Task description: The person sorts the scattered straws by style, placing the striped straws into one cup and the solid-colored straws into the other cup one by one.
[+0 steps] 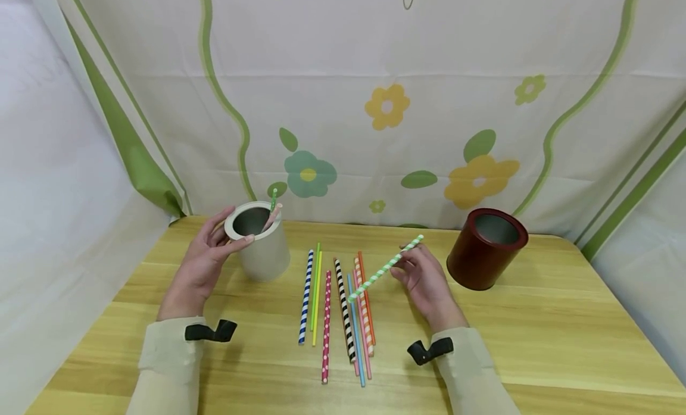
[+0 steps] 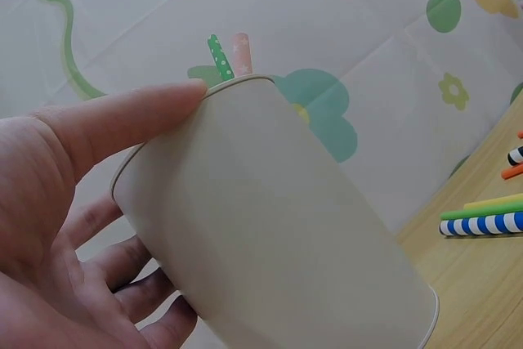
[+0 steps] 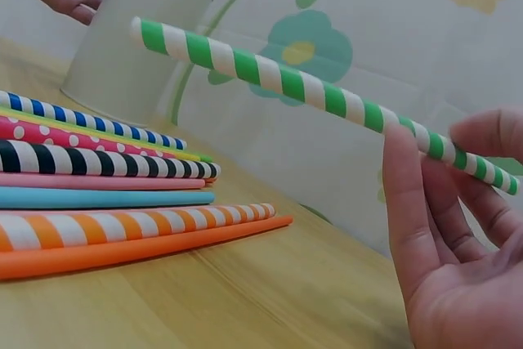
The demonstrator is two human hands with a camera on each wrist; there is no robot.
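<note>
My left hand point(image 1: 200, 266) holds a white can point(image 1: 266, 254) at its left side, thumb lying along the rim and the other fingers against the wall. Two paper straws stick out of that can: a green dotted one point(image 2: 219, 56) and a pale pink one point(image 2: 243, 53) with white stars. Between thumb and fingers, my right hand point(image 1: 427, 281) pinches a green-and-white striped straw point(image 3: 290, 81). This straw slants above the right part of a loose group of straws, its lower end pointing left toward me.
Several straws lie on the wooden table point(image 1: 257, 373) between the hands, among them a blue-striped one point(image 1: 306, 297), a pink dotted one point(image 1: 326, 328) and a black-striped one point(image 1: 345, 308). A dark red can point(image 1: 482, 257) stands right of my right hand. A flowered cloth point(image 1: 332, 105) hangs behind.
</note>
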